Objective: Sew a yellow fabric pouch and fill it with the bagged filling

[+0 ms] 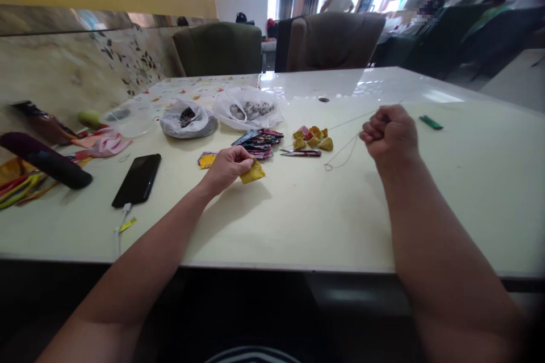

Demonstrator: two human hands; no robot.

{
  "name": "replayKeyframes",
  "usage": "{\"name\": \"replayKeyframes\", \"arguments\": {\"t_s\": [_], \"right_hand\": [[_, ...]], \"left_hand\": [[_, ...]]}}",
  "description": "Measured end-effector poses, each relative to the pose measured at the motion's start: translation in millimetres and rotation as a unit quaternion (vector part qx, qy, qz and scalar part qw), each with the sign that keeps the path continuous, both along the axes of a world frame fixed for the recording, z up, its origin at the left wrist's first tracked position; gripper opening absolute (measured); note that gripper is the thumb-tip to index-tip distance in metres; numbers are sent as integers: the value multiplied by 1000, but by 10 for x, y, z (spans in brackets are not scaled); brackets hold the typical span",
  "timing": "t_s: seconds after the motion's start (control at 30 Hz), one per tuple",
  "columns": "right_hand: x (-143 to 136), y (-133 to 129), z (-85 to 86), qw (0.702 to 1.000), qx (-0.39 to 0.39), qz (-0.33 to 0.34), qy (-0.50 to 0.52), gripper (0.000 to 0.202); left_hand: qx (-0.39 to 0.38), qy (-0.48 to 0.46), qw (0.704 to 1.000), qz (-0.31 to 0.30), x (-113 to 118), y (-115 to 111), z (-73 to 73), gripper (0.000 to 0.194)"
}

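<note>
My left hand [232, 167] pinches a small yellow cloth piece [252, 172] just above the table. My right hand [390, 130] is raised further right, its fingers closed on a thin thread [347, 121]. One stretch of the thread slants left towards the cloth, and a loose loop hangs below the fist. Whether a needle is in the fingers I cannot tell. Between the hands lie thread snips [301, 153] with dark red handles. Behind the snips sit several small yellow sewn pouches [314, 138]. A stack of patterned fabric pieces [259, 142] rests just behind my left hand.
Two white plastic bags [189, 129] [249, 119] stand behind the fabric, one with dark and one with whitish contents. A phone [137, 180] on a cable, a dark cylinder [46, 160] and pink cloth [102, 143] lie left. A green lighter [431, 122] is at right. Chairs [336, 42] and people are beyond.
</note>
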State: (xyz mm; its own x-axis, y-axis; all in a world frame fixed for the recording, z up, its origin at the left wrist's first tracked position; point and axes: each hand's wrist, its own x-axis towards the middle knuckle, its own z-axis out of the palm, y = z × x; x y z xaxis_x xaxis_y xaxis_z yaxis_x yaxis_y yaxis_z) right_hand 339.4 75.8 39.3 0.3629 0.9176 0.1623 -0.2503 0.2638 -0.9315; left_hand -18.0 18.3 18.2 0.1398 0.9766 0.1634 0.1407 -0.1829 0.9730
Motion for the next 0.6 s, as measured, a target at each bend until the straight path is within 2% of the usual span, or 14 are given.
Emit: {"name": "replayKeyframes", "arguments": {"t_s": [0.13, 0.23, 0.33, 0.4, 0.5, 0.6], "right_hand": [[234, 131, -164, 997, 27, -60, -29, 48], [344, 167, -227, 989, 22, -141, -36, 43], [353, 124, -189, 969, 11, -235, -70, 34], [274, 55, -113, 959, 6, -265, -98, 32], [3, -73, 16, 965, -23, -217, -145, 28], [-423, -206, 64, 974, -48, -92, -199, 21]], "left_hand": [[2, 14, 1000, -1, -10, 19, -23, 18], [-3, 27, 1000, -1, -13, 22, -22, 18], [-14, 33, 999, -5, -16, 20, -12, 20], [-18, 30, 999, -9, -19, 21, -12, 21], [-15, 14, 1000, -6, -21, 27, -20, 22], [-13, -8, 1000, 3, -9, 23, -27, 23]]}}
